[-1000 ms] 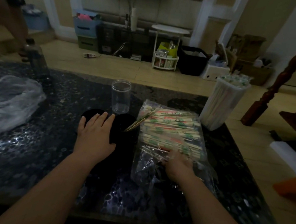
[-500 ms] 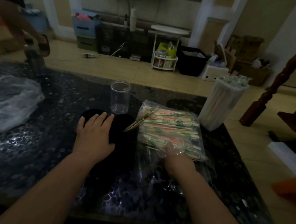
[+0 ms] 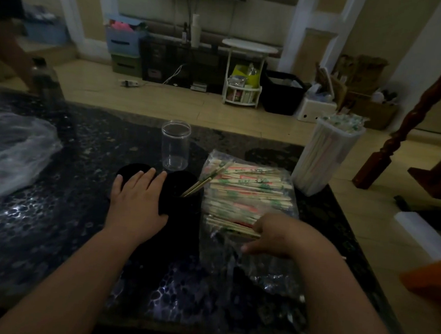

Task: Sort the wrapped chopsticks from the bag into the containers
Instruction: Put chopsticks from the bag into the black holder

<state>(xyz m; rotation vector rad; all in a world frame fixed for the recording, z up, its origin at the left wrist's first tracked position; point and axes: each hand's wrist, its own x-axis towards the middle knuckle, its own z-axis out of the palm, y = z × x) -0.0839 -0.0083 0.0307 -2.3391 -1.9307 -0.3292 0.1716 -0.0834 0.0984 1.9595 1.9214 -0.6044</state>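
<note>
Because the sorting is done seated at it, the dark speckled surface [image 3: 53, 233] fills the lower frame and keeps everything within arm's reach. A sheet of crumpled plastic [image 3: 11, 152] lies at the left edge, well apart from the work. Right of centre lies the clear bag [image 3: 249, 189], flat, with its mouth toward the person, so the wrapped chopsticks [image 3: 252, 180] inside can be drawn out end first. The tall white container [image 3: 324, 158] stands upright just beyond the bag's upper-right corner, already packed with wrapped pairs.

The left hand [image 3: 138, 203] rests flat, its fingers straight and together, across the tops of two black containers [image 3: 133, 167] at centre, probably to steady them for loading. The right hand [image 3: 279, 236] is at the bag's mouth, fingers curled round the near ends of the lowest pairs, apparently gathering a bunch to pull free. An empty clear jar [image 3: 175, 145] stands upright just behind the black containers, ready to receive. A bare pair [image 3: 197, 187] leans out of the right-hand black container toward the bag.
</note>
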